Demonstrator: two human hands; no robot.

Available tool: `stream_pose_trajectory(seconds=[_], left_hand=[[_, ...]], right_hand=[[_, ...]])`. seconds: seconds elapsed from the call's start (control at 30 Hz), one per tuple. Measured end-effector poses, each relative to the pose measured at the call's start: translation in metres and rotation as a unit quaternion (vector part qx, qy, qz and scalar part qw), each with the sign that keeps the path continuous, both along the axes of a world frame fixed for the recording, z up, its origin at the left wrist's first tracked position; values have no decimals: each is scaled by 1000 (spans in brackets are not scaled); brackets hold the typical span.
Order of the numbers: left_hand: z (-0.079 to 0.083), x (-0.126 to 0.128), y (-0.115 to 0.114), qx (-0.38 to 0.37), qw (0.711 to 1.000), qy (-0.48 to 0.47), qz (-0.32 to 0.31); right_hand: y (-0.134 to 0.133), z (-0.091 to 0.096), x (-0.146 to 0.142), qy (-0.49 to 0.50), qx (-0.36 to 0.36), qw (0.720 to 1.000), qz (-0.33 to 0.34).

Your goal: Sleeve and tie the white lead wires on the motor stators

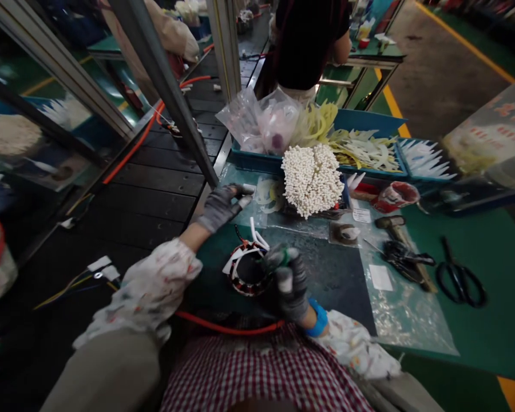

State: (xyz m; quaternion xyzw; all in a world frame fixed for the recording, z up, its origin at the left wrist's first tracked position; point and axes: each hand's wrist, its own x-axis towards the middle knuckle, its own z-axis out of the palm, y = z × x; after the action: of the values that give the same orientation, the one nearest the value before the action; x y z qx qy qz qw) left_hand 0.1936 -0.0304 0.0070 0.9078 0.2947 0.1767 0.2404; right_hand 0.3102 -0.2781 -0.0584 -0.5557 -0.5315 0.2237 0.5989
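A ring-shaped motor stator (248,289) with dark and copper-coloured windings lies on the dark mat in front of me. White sleeved leads and a white strip stand out from its upper left side. My right hand (290,283), in a grey glove, is at the ring's right edge with its fingers curled. Something green shows at its fingertips, too blurred to name. My left hand (224,207), gloved too, reaches over the table's left edge, thumb and forefinger stretched out and apart. Its fingertips are near a clear plastic sheet (264,217); no held thing shows.
A bundle of white sticks (312,180) stands beyond the mat, before blue bins (369,119) of yellowish strips. On the right lie a hammer (397,229), black scissors (460,280) and a red cup (395,196). A slatted conveyor (163,183) and metal post (165,86) are left. Two people work beyond.
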Motion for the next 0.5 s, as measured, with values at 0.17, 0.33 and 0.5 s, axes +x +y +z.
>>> stream_pose_trajectory(seconds=[0.17,0.33,0.5], left_hand=[[-26,80,35,27,988,149,-37],[-35,93,32,48,976,199,-70],[-36,70,27,59,985,144,-80]], right_hand=[[3,14,2,-61,4,989,136],[-7,18,15,-93,46,985,138],[-2,20,14,-76,22,987,143]])
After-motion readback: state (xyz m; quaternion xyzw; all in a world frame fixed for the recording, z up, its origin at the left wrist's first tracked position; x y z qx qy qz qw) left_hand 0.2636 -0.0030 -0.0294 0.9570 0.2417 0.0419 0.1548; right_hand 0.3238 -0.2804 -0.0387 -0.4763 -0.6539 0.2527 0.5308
